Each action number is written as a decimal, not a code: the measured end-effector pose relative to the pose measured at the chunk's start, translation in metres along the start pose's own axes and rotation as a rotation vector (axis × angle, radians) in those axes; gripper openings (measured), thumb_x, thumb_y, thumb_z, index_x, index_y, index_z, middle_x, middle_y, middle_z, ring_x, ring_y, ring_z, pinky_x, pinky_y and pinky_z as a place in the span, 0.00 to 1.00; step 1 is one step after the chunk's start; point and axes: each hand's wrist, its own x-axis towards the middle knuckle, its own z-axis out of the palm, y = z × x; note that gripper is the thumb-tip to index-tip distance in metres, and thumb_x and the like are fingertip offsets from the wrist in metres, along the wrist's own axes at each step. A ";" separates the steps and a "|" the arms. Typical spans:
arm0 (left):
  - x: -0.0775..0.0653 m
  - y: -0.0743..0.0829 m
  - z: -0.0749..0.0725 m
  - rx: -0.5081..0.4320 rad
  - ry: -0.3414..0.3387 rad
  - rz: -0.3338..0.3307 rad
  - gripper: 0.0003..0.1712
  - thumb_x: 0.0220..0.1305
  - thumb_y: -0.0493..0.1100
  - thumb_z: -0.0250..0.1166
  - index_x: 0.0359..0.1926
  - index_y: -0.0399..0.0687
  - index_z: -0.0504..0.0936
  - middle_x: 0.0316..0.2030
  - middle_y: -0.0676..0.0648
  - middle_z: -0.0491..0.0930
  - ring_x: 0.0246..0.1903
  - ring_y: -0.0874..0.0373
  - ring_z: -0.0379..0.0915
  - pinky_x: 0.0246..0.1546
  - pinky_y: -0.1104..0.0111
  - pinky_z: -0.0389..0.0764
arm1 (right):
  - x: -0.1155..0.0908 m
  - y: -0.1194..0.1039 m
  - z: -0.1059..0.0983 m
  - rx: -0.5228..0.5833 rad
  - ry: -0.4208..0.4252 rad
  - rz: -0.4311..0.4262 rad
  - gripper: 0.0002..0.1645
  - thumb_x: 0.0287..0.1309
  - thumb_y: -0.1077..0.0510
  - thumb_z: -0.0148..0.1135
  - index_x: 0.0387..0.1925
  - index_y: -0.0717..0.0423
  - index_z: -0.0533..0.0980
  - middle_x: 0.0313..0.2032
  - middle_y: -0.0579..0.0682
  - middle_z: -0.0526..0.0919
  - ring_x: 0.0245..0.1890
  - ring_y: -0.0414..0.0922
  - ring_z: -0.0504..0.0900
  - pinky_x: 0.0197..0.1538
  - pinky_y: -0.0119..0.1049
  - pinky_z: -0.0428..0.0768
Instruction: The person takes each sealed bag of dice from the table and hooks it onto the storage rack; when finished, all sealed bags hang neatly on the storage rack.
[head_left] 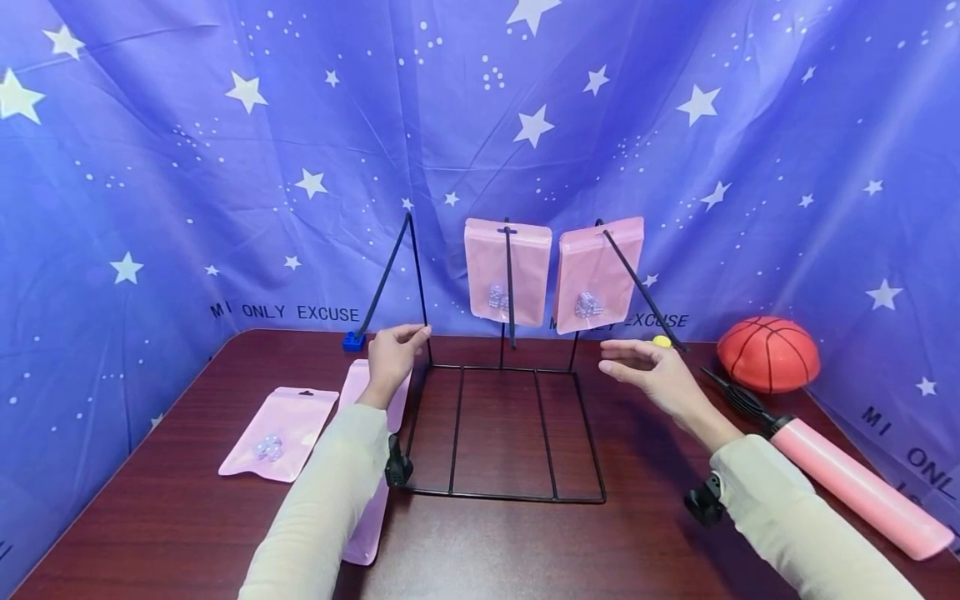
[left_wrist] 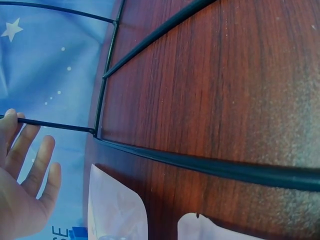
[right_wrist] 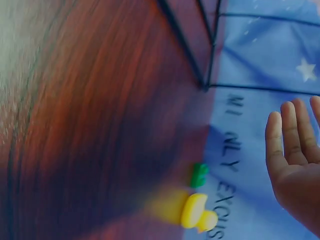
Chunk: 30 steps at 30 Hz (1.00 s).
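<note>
A black wire display rack (head_left: 528,498) stands on the table, with three prongs slanting toward me. My left hand (head_left: 393,357) pinches its left upright between thumb and index finger, the other fingers spread loosely in the left wrist view. My right hand (head_left: 660,382) is held in the air right of the rack, fingers extended and holding nothing. One pink zip bag (head_left: 480,258) with small clear pieces hangs on the middle prong, and a second pink bag (head_left: 618,267) on the right prong. The left prong (head_left: 386,275) carries nothing.
Left of the rack lie a pink bag (head_left: 288,450) with similar pieces and another pink bag (head_left: 363,533), partly under my left arm. A blue block (head_left: 353,341) sits at the back left. Rightward are a yellow duck (right_wrist: 192,211), green block (right_wrist: 199,175), orange ball (head_left: 768,354) and pink pump (head_left: 862,487).
</note>
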 end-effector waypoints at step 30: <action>0.001 0.003 0.000 0.009 -0.021 -0.053 0.18 0.69 0.51 0.69 0.53 0.46 0.89 0.44 0.42 0.88 0.40 0.47 0.88 0.44 0.60 0.79 | 0.055 0.045 0.021 -0.072 -0.113 0.178 0.35 0.67 0.50 0.68 0.67 0.66 0.72 0.61 0.63 0.79 0.63 0.57 0.76 0.67 0.56 0.70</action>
